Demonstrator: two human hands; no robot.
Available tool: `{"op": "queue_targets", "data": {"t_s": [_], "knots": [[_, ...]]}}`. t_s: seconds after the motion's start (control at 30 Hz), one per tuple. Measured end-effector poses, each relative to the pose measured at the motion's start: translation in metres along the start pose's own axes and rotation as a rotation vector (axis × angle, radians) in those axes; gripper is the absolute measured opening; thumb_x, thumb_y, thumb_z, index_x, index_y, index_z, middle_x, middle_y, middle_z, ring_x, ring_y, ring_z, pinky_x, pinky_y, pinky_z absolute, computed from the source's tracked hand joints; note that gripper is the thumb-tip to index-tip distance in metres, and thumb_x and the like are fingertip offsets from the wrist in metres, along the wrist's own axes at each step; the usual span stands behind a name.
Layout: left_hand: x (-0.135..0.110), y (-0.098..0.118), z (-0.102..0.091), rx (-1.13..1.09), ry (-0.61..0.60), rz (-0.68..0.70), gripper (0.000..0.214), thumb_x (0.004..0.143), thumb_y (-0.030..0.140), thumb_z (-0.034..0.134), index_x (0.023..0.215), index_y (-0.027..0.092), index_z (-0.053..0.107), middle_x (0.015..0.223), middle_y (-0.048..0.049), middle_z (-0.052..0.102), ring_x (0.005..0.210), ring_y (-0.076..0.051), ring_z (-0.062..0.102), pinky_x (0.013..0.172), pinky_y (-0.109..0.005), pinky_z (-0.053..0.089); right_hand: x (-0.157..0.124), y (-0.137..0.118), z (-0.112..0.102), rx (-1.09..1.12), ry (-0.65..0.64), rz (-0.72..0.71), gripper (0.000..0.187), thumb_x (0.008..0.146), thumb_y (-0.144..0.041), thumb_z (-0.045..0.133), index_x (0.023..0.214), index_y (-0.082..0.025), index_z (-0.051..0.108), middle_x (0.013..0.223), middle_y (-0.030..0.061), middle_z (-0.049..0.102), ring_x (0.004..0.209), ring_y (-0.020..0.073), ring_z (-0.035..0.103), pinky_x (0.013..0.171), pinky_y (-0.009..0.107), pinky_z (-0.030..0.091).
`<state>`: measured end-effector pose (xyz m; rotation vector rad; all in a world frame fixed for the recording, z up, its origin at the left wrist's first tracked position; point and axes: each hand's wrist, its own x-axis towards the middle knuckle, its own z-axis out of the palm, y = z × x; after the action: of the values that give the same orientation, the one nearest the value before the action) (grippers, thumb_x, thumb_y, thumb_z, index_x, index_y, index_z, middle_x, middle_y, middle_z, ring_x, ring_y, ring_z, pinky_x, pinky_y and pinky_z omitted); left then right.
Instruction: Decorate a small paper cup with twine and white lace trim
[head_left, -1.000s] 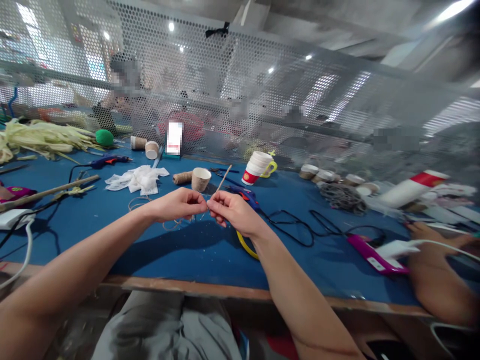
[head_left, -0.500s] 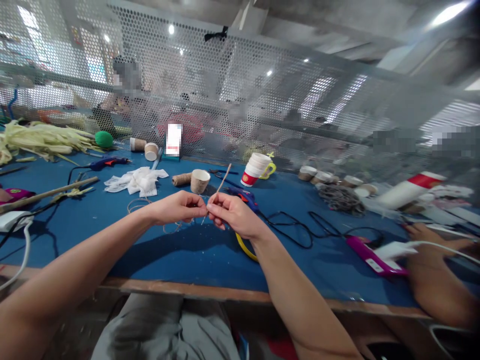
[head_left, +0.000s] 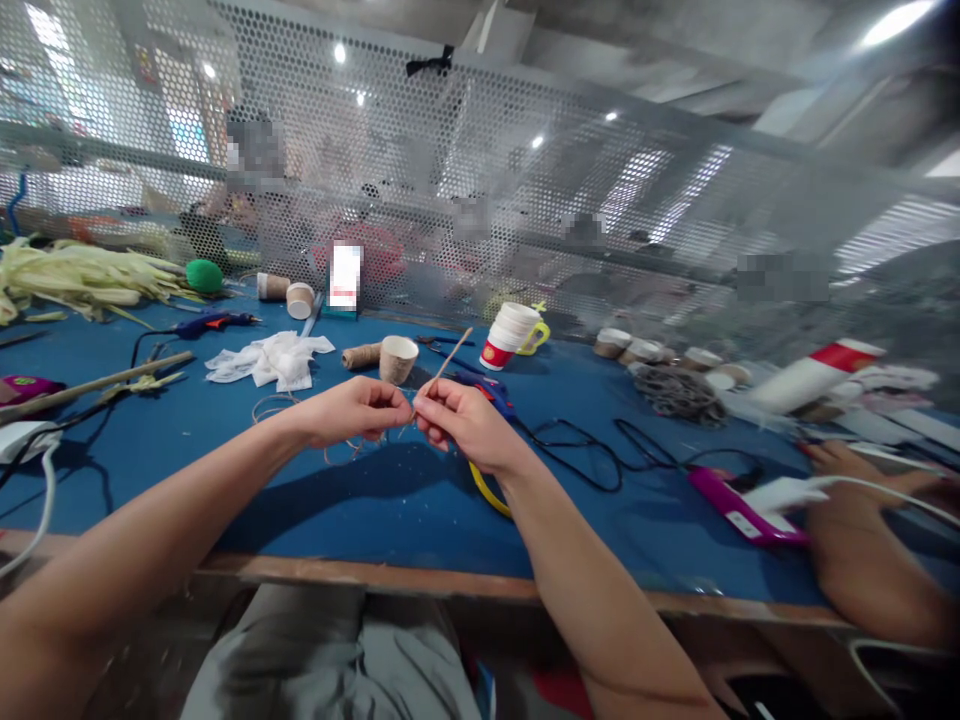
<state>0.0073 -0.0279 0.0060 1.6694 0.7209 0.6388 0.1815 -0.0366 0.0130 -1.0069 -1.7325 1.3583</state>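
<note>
Between the fingers of my right hand (head_left: pixel 461 420) is a thin tan stick (head_left: pixel 453 354), its upper end pointing up and to the right. My left hand (head_left: pixel 367 408) is closed in a pinch at the stick's lower end, fingertips meeting those of the right. Thin brown twine (head_left: pixel 341 457) runs in loose loops beneath my left hand and appears to lead into its pinch; the exact grip is hidden. Just beyond the hands stand a twine-covered cup (head_left: pixel 397 360) and a lying twine spool (head_left: pixel 361 356). A blue glue gun (head_left: pixel 491 393) lies behind my right hand.
Stacked paper cups (head_left: pixel 510 335) stand beyond my right hand, a crumpled white cloth (head_left: pixel 270 360) to the left. Black cable (head_left: pixel 577 465) and a purple power strip (head_left: pixel 742 505) lie right, near another person's arm (head_left: pixel 862 560). Perforated metal screen (head_left: pixel 420 180) closes the back.
The stick has tipped further to the right, its lower end now less visible below the fingers. Both hands stay together in nearly the same place.
</note>
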Motion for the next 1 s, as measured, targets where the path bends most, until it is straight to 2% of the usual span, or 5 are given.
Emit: {"op": "queue_targets", "data": {"t_s": [0.23, 0.47, 0.8, 0.9, 1.0], "knots": [[-0.0004, -0.0004, -0.0011, -0.087, -0.047, -0.003, 0.02, 0.076, 0.032, 0.054, 0.072, 0.012, 0.052, 0.06, 0.0043, 0.041, 0.049, -0.004, 0.034, 0.046, -0.019, 0.025, -0.0008, 0.0007, -0.0023, 0.052, -0.062, -0.003, 0.024, 0.072, -0.038, 0.059, 0.073, -0.016, 0.049, 0.057, -0.0045, 0.051, 0.043, 0.0042, 0.042, 0.039, 0.018, 0.033], [0.0012, -0.0009, 0.0022, 0.126, 0.092, -0.026, 0.023, 0.077, 0.034, 0.051, 0.069, 0.013, 0.049, 0.055, 0.0048, 0.04, 0.047, -0.004, 0.032, 0.043, -0.019, 0.023, 0.0011, 0.0028, 0.0022, -0.088, 0.06, 0.026, 0.027, 0.071, -0.04, 0.06, 0.071, -0.016, 0.048, 0.055, -0.0046, 0.05, 0.04, 0.0037, 0.04, 0.036, 0.017, 0.03], [-0.0003, -0.0028, -0.002, -0.186, -0.071, -0.073, 0.023, 0.074, 0.033, 0.057, 0.068, 0.012, 0.049, 0.057, 0.0054, 0.039, 0.047, -0.003, 0.032, 0.044, -0.019, 0.022, -0.0009, 0.0016, -0.0025, -0.024, -0.05, -0.006, 0.023, 0.072, -0.035, 0.061, 0.074, -0.016, 0.05, 0.056, -0.0046, 0.051, 0.042, 0.0034, 0.042, 0.038, 0.016, 0.033], [-0.0006, -0.0023, -0.001, -0.196, -0.07, -0.072, 0.024, 0.074, 0.033, 0.057, 0.066, 0.012, 0.048, 0.056, 0.0059, 0.038, 0.045, -0.002, 0.03, 0.044, -0.019, 0.021, -0.0004, 0.0019, -0.002, -0.004, -0.06, -0.012, 0.023, 0.072, -0.035, 0.061, 0.074, -0.016, 0.05, 0.055, -0.0048, 0.05, 0.042, 0.0034, 0.042, 0.038, 0.016, 0.033], [-0.0003, -0.0014, 0.0012, -0.104, -0.009, -0.048, 0.024, 0.074, 0.034, 0.055, 0.064, 0.013, 0.047, 0.055, 0.006, 0.038, 0.045, -0.003, 0.031, 0.043, -0.019, 0.022, 0.0012, 0.0037, -0.0014, -0.041, -0.021, -0.009, 0.024, 0.072, -0.036, 0.06, 0.073, -0.016, 0.05, 0.056, -0.0044, 0.051, 0.042, 0.0035, 0.042, 0.038, 0.017, 0.033]]}}
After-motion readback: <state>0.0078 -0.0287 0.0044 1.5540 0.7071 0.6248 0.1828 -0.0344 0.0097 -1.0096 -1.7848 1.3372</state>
